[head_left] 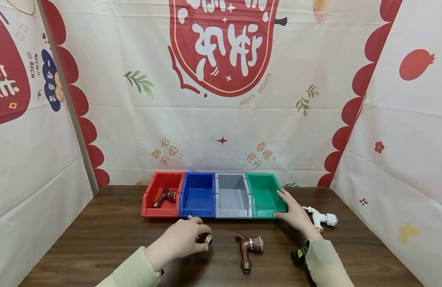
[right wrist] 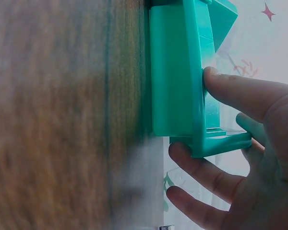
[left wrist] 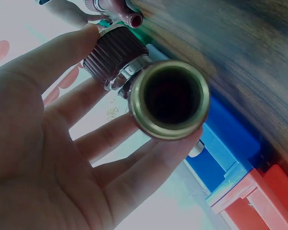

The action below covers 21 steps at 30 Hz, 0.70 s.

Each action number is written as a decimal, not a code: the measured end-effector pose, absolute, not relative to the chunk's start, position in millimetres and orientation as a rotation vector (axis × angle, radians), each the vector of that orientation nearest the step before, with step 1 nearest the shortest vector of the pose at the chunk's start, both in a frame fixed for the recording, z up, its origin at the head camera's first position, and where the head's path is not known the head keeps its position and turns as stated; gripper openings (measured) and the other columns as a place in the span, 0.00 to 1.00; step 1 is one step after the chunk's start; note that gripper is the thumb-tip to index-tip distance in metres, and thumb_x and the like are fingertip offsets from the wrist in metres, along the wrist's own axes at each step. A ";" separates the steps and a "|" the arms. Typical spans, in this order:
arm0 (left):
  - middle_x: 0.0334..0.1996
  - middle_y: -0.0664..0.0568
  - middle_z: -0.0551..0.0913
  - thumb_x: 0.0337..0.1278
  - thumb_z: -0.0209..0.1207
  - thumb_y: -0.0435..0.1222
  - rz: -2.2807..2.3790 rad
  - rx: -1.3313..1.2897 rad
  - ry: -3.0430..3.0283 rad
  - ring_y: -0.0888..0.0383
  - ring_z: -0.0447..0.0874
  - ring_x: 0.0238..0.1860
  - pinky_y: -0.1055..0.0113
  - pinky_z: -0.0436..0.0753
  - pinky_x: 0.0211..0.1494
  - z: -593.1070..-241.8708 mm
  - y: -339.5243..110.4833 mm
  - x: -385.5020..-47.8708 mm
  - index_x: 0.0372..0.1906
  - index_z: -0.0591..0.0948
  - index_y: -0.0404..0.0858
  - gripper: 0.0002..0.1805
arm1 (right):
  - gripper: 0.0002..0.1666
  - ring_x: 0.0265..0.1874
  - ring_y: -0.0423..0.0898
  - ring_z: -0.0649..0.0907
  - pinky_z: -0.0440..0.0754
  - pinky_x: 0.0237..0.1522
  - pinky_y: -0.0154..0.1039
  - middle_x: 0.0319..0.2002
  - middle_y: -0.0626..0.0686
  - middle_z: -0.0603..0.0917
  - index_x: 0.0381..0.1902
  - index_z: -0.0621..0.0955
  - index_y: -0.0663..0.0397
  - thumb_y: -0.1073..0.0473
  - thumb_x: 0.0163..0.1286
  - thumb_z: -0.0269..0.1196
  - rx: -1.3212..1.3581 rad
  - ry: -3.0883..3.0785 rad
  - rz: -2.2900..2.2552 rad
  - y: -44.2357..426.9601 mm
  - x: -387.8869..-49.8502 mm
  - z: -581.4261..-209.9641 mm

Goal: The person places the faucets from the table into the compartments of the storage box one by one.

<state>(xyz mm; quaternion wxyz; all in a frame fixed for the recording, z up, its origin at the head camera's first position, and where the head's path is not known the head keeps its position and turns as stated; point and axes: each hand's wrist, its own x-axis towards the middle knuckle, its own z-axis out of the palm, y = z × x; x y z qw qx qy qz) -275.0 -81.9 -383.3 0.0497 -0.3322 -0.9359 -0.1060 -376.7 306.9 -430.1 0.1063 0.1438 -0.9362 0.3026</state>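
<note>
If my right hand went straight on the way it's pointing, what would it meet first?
Likely the green bin; your right hand seems to touch its rim, though depth is unclear.

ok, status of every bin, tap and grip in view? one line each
Red bin: holds a brown tap
Blue bin: empty
Gray bin: empty
Green bin: empty, held at its right side
Held tap: brown, brass end uncapped
Loose tap: brown, lying on table
White tap: lying on table, partly hidden
Left grip: holding held tap
Right grip: on green bin
Tap valves: can't tell
</note>
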 end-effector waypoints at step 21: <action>0.42 0.55 0.81 0.51 0.69 0.49 -0.332 -0.971 -2.930 0.59 0.77 0.37 0.61 0.83 0.39 -379.1 -78.7 -283.0 0.51 0.84 0.51 0.20 | 0.48 0.69 0.68 0.57 0.63 0.58 0.70 0.75 0.63 0.52 0.74 0.58 0.61 0.58 0.61 0.69 0.409 -2.761 0.888 305.2 -374.3 -428.8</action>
